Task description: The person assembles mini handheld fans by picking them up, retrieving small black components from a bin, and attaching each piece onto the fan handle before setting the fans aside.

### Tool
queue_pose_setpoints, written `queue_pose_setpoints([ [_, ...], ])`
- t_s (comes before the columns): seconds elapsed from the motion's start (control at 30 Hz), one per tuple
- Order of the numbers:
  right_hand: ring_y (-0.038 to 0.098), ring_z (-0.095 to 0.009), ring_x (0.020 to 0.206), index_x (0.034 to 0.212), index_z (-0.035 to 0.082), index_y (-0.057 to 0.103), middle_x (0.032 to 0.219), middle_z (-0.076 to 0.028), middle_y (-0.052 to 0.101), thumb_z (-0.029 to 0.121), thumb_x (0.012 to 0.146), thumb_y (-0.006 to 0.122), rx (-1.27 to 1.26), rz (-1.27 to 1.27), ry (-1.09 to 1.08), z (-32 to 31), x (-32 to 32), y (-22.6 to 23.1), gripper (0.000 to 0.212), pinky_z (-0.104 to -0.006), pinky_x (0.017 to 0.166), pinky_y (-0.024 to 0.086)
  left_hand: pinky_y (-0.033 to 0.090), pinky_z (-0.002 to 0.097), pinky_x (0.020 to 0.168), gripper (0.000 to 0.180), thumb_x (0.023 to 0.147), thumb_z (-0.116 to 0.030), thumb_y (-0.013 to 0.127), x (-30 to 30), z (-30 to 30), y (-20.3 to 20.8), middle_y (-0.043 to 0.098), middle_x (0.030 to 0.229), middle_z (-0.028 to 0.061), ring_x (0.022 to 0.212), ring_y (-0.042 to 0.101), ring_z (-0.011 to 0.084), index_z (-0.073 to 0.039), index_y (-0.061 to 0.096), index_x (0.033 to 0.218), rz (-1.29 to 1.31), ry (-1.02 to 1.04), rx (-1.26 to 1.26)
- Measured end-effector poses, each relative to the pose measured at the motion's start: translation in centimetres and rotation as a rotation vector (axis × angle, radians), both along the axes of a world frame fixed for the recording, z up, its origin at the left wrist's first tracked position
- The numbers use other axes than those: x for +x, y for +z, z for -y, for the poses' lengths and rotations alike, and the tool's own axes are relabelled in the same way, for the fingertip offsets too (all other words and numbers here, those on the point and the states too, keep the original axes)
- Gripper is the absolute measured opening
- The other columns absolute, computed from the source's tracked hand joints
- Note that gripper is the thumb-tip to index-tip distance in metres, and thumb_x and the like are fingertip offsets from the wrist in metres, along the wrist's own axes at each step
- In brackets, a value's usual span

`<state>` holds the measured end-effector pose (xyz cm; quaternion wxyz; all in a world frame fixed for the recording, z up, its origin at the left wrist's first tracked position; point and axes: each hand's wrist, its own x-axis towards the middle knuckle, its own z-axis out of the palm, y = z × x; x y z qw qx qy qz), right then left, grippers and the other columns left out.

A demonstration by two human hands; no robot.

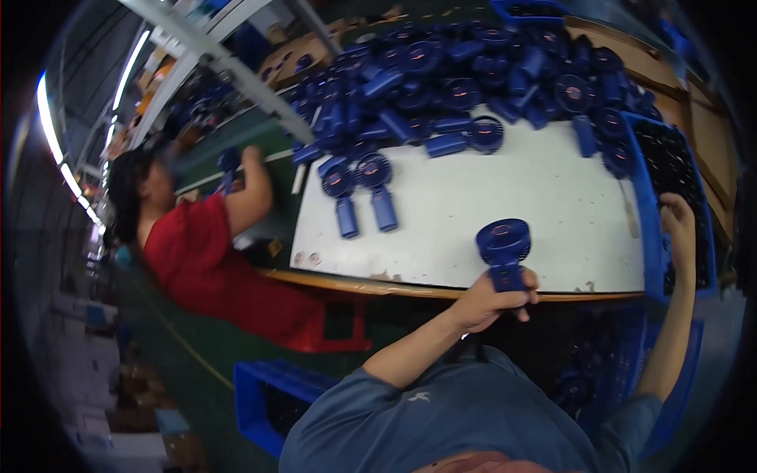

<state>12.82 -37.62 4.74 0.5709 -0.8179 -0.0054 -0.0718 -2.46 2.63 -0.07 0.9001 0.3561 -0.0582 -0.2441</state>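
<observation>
Blue-grey cloth of the wearer's T-shirt (449, 414) filled five to six o'clock, closest to the camera. At four o'clock the left hand (490, 302) was closed around the handle of a dark-blue handheld fan (505, 239), its round head toward twelve, above the front edge of the white-topped bench (441, 209). At three o'clock the right hand (680, 223) reached over a blue plastic crate (652, 248) of small black parts (669, 158), fingers bent; whether they gripped anything, I could not tell. A heap of similar fans (461, 93) lay across the bench's far side at one o'clock, while a pair of fans (374, 171) lay side by side toward eleven. At nine o'clock a co-worker in red (193, 244) was beside the bench, a blue fan (229, 161) near one hand.
</observation>
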Motion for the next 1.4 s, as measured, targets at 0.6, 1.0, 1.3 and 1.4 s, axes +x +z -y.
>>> queue_pose_setpoints([
  [0.6, 0.064, -0.032, 0.086, 0.106, -0.004, 0.063, 0.100, -0.017, 0.064, -0.006, 0.079, 0.070, -0.285, 0.541, 0.519, -22.2, -11.1, 0.4, 0.028, -0.0370, 0.073, 0.054, 0.051, 0.0221, 0.044, 0.031, 0.092, -0.023, 0.069, -0.1, 0.1, 0.8, 0.060, 0.092, 0.0051, 0.077, 0.062, 0.0111, -0.003, 0.055, 0.112, -0.112, -0.131, 0.162],
  [1.0, 0.050, -0.038, 0.109, 0.124, 0.003, 0.058, 0.117, -0.020, 0.052, 0.013, 0.070, 0.078, -0.532, 0.315, 0.531, -24.0, -14.2, 1.9, 0.058, -0.0457, 0.091, 0.045, 0.056, 0.0309, 0.072, 0.051, 0.100, -0.055, 0.045, -1.0, 2.0, 0.0, 0.064, 0.105, 0.0049, 0.094, 0.064, 0.0162, -0.010, 0.058, 0.119, -0.333, 0.087, -0.101],
  [1.3, 0.061, -0.025, 0.090, 0.125, -0.007, 0.050, 0.108, -0.014, 0.061, 0.015, 0.077, 0.072, 0.236, -0.066, 0.248, -22.5, -18.0, -5.0, 0.057, -0.0372, 0.082, 0.050, 0.017, 0.0480, 0.119, 0.097, 0.084, -0.041, 0.068, 0.1, 3.8, 4.5, 0.011, 0.155, 0.0357, 0.146, 0.011, 0.0482, 0.011, 0.017, 0.149, 0.865, 0.331, 1.081],
  [1.4, 0.057, -0.016, 0.079, 0.128, -0.005, 0.050, 0.094, -0.008, 0.059, 0.014, 0.076, 0.064, 0.745, -0.318, 0.309, -18.5, -20.6, -8.3, 0.057, -0.0278, 0.072, 0.047, 0.016, 0.0456, 0.120, 0.097, 0.083, -0.035, 0.073, 2.5, -0.8, 5.5, 0.011, 0.157, 0.0339, 0.147, 0.013, 0.0460, 0.005, 0.018, 0.152, 0.855, 0.326, 1.245],
])
